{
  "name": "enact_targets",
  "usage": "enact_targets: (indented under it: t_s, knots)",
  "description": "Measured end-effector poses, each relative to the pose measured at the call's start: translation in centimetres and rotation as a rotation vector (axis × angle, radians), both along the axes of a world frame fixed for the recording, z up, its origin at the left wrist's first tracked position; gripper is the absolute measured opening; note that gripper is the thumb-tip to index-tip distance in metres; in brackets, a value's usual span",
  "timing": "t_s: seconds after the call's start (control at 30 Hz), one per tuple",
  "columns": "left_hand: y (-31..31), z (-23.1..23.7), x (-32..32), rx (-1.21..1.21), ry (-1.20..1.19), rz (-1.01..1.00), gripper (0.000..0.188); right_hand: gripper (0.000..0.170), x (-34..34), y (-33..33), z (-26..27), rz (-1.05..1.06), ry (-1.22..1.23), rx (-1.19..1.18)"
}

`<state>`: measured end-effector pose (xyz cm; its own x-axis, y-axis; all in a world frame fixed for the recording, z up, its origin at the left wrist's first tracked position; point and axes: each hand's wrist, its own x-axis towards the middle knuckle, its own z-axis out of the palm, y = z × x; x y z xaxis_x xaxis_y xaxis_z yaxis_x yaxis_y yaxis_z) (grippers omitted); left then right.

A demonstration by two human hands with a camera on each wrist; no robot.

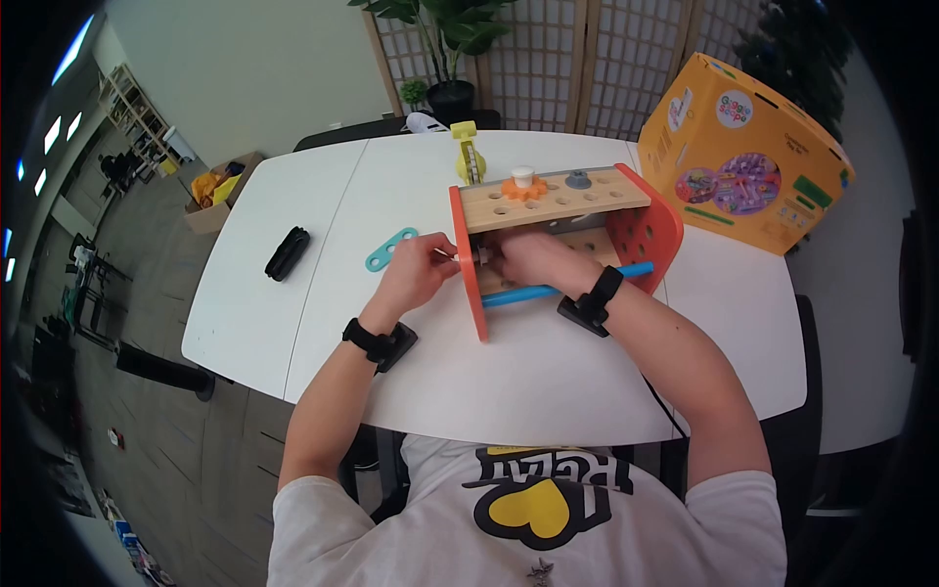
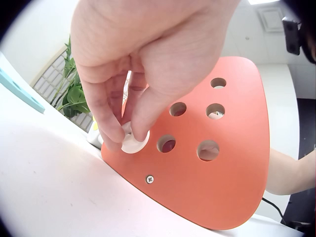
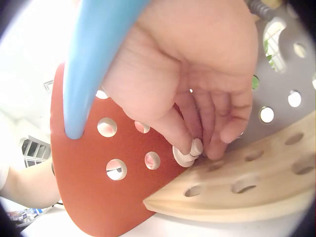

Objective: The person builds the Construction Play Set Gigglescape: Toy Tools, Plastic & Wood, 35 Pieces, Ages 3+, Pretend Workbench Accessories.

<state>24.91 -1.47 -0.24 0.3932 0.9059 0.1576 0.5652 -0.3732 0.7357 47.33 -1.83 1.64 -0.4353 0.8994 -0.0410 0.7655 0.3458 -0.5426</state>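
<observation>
A toy workbench has red-orange side panels point(image 1: 471, 284) point(image 2: 222, 182) point(image 3: 94, 197), a wooden top point(image 1: 587, 203) and a blue bar point(image 1: 523, 294) point(image 3: 101, 54). Outside the left panel, the left hand point(image 1: 413, 274) point(image 2: 153, 54) pinches a round white piece point(image 2: 136, 144) against a low corner, near a screw. Reaching over the bar, the right hand point(image 1: 538, 259) point(image 3: 197, 69) holds a small white piece point(image 3: 182, 157) between thumb and fingers at that panel's inner face, just above the lower wooden board point(image 3: 222, 195). Whether the two white pieces join is hidden.
An orange gear point(image 1: 525, 190) with a white knob and a grey piece point(image 1: 578, 180) sit on the bench top. Around it on the white table point(image 1: 245, 333) are a teal strip point(image 1: 377, 259), black case point(image 1: 287, 254), yellow-green toy point(image 1: 469, 161) and large yellow box point(image 1: 729, 157).
</observation>
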Motion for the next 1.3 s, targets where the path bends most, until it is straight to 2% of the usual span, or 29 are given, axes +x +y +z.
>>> enact_targets:
  t_s: [0.13,0.23,0.37,0.53,0.63,0.7,0.87,1.03,1.13,1.3]
  knots:
    - [-0.1,0.3,0.0,-0.002,-0.001,-0.005,0.009,0.023,0.1,0.4,-0.8,0.064,-0.016,0.036]
    - [-0.4,0.9,0.2,0.002,0.016,-0.005,0.009,0.025,0.0,0.2,-0.2,0.041,-0.080,0.014]
    - [-0.4,1.1,0.3,0.014,0.037,-0.002,0.009,0.028,-0.3,-1.2,2.0,-0.043,-0.003,-0.044]
    - [-0.3,1.0,0.2,0.020,0.062,0.005,0.010,0.026,-0.2,-0.3,1.0,-0.006,-0.045,-0.056]
    - [-0.4,1.1,0.3,0.020,0.069,0.006,0.009,0.026,-0.3,0.5,-0.5,0.084,-0.086,-0.001]
    - [-0.4,1.2,0.3,0.000,0.054,0.009,0.009,0.026,-0.2,0.8,-1.3,0.072,-0.074,0.030]
    - [-0.2,0.8,0.1,0.003,0.035,-0.003,0.009,0.025,-0.3,-0.8,1.5,0.015,0.017,-0.009]
    - [-0.3,0.8,0.2,0.012,0.045,0.002,0.010,0.025,-0.3,0.0,0.4,0.053,0.021,-0.021]
    - [-0.3,0.9,0.2,0.010,0.061,0.008,0.010,0.025,-0.1,0.8,-1.4,0.131,0.061,0.049]
    - [-0.2,0.8,0.2,0.009,0.050,0.003,0.011,0.025,0.0,0.5,-1.5,0.081,0.015,0.068]
